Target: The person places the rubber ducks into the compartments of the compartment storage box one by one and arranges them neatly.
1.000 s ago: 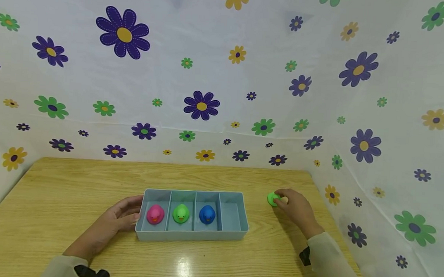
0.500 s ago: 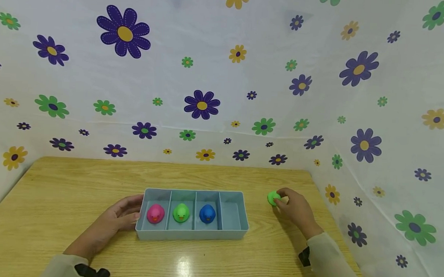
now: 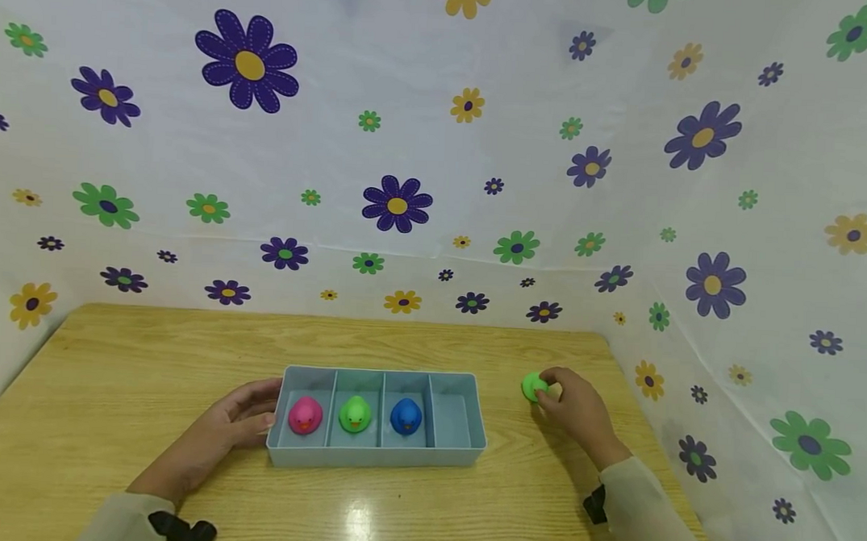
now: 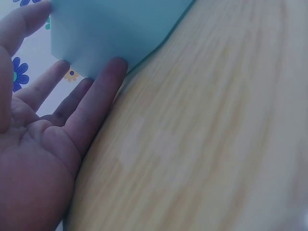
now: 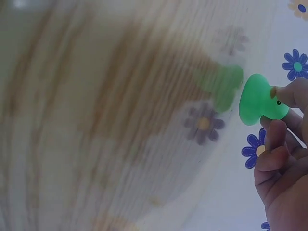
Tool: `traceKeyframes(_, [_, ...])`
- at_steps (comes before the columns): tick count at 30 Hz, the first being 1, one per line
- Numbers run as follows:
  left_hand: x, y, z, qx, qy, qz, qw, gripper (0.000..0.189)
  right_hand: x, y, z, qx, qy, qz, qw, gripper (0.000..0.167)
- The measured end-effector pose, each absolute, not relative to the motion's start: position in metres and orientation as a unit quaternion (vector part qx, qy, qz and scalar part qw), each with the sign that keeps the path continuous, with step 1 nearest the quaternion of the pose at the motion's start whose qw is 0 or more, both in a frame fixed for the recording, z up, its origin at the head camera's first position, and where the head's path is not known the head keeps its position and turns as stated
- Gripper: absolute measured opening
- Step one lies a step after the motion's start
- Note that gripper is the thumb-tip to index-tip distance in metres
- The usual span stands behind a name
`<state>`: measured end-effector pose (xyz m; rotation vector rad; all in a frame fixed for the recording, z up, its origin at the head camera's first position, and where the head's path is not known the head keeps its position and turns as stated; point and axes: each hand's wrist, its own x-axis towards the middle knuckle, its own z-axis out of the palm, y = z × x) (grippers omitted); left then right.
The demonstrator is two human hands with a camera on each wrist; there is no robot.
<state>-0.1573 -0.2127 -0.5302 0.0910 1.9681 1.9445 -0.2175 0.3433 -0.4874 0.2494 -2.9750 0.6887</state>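
A light blue box with several compartments stands on the table, holding a pink rubber duck, a green rubber duck and a blue rubber duck from left to right. The rightmost compartment is bare. My left hand rests at the box's left end, and in the left wrist view its fairly straight fingertips touch the end wall. To the right of the box, my right hand pinches another green rubber duck by its head between thumb and fingers. Its round base shows close over the table.
The wooden table meets a white flowered cloth at the back and on the right side. Black straps sit on both wrists.
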Motion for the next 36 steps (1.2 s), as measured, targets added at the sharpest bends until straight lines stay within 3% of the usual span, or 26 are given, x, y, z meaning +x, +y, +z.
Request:
traceKeyframes(13, [-0.159,-0.213,-0.531,0.035,0.698,0.69,0.189,0.066,-0.206,0.331,-0.471,0.126,-0.965,0.204,0.102,0.027])
traceKeyframes(36, [-0.156,-0.211,-0.527,0.042,0.698,0.691,0.185,0.066,-0.189,0.291,-0.442,0.211,-0.94,0.215,0.162,0.025])
